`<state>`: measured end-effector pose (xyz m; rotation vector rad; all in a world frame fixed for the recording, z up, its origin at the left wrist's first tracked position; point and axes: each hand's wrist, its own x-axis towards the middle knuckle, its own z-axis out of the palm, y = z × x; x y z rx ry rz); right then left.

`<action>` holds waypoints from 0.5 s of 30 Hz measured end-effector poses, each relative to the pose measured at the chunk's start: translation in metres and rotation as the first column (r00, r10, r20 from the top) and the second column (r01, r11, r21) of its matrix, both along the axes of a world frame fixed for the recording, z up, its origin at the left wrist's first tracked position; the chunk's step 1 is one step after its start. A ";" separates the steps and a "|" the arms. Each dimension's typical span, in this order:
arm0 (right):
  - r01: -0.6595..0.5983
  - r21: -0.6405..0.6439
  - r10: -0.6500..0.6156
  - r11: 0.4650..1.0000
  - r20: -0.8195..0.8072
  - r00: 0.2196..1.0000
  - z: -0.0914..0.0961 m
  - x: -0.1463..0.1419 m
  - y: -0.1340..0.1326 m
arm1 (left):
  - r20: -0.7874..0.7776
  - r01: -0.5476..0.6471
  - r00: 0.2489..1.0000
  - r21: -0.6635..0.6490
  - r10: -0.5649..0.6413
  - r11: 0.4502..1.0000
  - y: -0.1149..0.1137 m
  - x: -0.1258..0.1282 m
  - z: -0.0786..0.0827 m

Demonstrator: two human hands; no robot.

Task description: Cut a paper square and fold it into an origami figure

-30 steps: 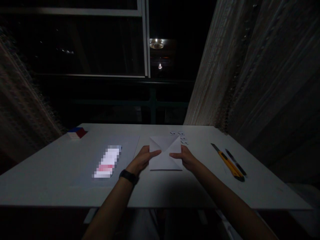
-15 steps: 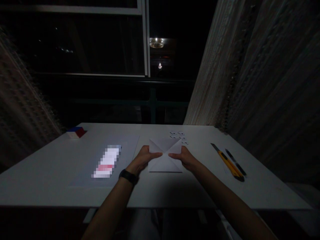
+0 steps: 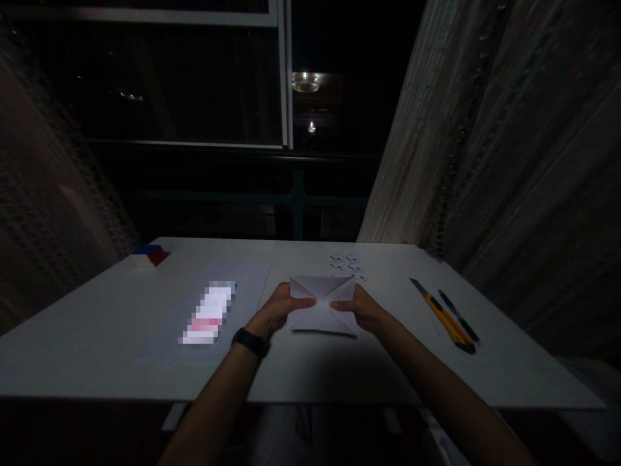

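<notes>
A folded white paper (image 3: 323, 320), squarish with creases running from its corners toward the middle, is held up above the table between both hands. My left hand (image 3: 280, 305), with a dark watch on its wrist, grips the left edge, thumb lying across the front. The right edge is pinched by my right hand (image 3: 366, 307), its thumb pointing inward as well. The two thumb tips sit close together near the paper's centre. Fingers behind the paper are hidden.
On the white table (image 3: 301, 382) lie a lit phone (image 3: 207, 314) with a blurred screen, a blue, red and white cube (image 3: 148, 255), several small paper pieces (image 3: 345, 260), a yellow box cutter (image 3: 449, 322) and a dark pen (image 3: 457, 315). Curtains (image 3: 402, 142) hang beside the window.
The paper's top edge has come down a little, tilting it, and its lower edge now bows slightly. Both hands keep their hold, the right thumb marginally farther right.
</notes>
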<state>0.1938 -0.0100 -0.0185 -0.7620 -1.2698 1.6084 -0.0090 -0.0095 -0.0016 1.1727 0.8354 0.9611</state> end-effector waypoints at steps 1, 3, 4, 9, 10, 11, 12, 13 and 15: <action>-0.007 -0.002 0.007 1.000 -0.011 1.000 0.001 0.000 -0.001 | 0.004 -0.001 1.000 -0.003 0.001 1.000 0.000 0.000 0.000; -0.027 -0.007 0.027 1.000 -0.013 1.000 0.004 0.001 -0.002 | 0.016 -0.001 1.000 -0.013 0.001 1.000 0.000 -0.001 0.000; -0.034 -0.006 0.034 0.999 -0.012 0.999 0.005 0.001 -0.002 | 0.026 0.001 1.000 -0.019 0.000 1.000 0.000 -0.001 0.000; -0.031 0.002 0.031 1.000 -0.007 0.999 0.007 -0.001 -0.003 | 0.069 0.022 0.997 -0.017 -0.021 1.000 -0.003 0.000 0.003; -0.023 0.008 0.023 1.000 -0.003 1.000 0.006 -0.001 -0.003 | 0.066 0.028 0.997 -0.013 -0.027 1.000 -0.004 0.000 0.004; -0.016 0.016 0.016 1.000 0.001 1.000 0.005 -0.002 -0.003 | 0.060 0.033 0.998 -0.010 -0.033 0.999 -0.004 0.000 0.004; -0.009 0.022 0.008 1.000 0.005 1.000 0.005 -0.002 -0.003 | 0.052 0.037 0.998 -0.012 -0.037 0.999 -0.004 0.000 0.004; -0.005 0.024 0.004 1.000 0.006 1.000 0.005 -0.002 -0.003 | 0.043 0.037 0.998 -0.017 -0.037 0.999 -0.004 0.000 0.004; -0.010 0.013 0.010 1.000 0.000 1.000 0.005 -0.002 -0.003 | 0.031 0.025 0.999 -0.021 -0.024 0.999 -0.004 0.000 0.005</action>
